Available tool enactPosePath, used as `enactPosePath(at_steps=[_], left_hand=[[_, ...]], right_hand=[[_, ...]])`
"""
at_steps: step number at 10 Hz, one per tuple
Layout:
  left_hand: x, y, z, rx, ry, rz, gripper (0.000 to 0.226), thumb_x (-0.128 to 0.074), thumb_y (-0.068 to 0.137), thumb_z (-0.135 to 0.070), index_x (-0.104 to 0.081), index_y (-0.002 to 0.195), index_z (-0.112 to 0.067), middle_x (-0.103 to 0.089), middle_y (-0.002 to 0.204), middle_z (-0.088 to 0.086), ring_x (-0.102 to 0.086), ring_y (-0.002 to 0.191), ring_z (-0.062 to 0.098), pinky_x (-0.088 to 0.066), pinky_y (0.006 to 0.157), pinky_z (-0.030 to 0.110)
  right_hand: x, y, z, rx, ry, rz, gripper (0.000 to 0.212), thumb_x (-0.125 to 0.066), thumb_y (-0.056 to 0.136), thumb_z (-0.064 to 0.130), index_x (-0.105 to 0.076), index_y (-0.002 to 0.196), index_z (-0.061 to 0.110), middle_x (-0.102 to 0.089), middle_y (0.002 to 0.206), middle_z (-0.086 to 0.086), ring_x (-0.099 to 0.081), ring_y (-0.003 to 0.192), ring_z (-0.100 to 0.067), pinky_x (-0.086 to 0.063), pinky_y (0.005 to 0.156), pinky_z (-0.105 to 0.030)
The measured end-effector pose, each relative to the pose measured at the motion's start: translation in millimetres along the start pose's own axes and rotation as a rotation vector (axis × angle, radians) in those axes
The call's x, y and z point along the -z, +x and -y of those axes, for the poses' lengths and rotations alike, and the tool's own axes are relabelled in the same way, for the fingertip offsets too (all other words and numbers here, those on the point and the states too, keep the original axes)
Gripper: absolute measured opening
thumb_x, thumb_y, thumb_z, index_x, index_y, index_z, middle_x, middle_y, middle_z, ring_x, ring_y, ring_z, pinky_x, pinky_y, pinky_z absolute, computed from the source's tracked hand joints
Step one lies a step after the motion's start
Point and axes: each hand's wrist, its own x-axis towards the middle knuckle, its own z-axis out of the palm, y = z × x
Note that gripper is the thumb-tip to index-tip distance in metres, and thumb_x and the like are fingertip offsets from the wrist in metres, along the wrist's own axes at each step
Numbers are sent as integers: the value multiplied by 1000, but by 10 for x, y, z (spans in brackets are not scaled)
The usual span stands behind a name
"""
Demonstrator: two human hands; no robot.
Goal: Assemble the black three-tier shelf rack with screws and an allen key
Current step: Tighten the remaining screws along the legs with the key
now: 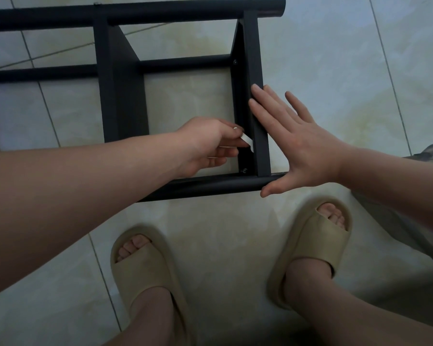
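The rack (135, 13) was noted lying on the floor under both hands, mostly framed up, its end shelf (256, 96) steadied by the flat, straight-fingered right hand (298, 146), the allen key (246, 141) pinched in the left hand (205, 146) just inside it, final tightening judged outstanding.

left hand (208, 146) pinches allen key (246, 142); right hand (303, 146) flat against black rack (256, 96).

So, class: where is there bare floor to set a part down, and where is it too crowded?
Free: the tiles right of the rack, beyond the right hand; the strip between the two slippers. Crowded: the rack's near right corner, where the left hand pinches a pale tool and the right hand presses the panel.
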Motion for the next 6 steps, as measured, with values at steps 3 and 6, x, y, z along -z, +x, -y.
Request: enactPosePath(at_steps=[3, 6], left_hand=[[-13, -20, 50, 23, 47, 34, 7, -61, 96, -22, -66, 94, -25, -78, 89, -3, -69, 72, 9, -47, 67, 27], [-58, -55, 11, 43, 20, 21, 6, -60, 97, -22, -65, 100, -21, -77, 86, -4, -67, 74, 9, -46, 65, 25]], right_hand=[[-1, 2, -1, -1, 0, 0, 138, -48, 69, 95, -3, 162, 3, 5, 170, -15, 6, 157, -28, -5, 124, -61], [-8, 5, -5, 0, 0, -6, 138, -47, 69, 95, -2, 162, 4, 4, 170, -14, 7, 157, -27, -5, 124, -60]])
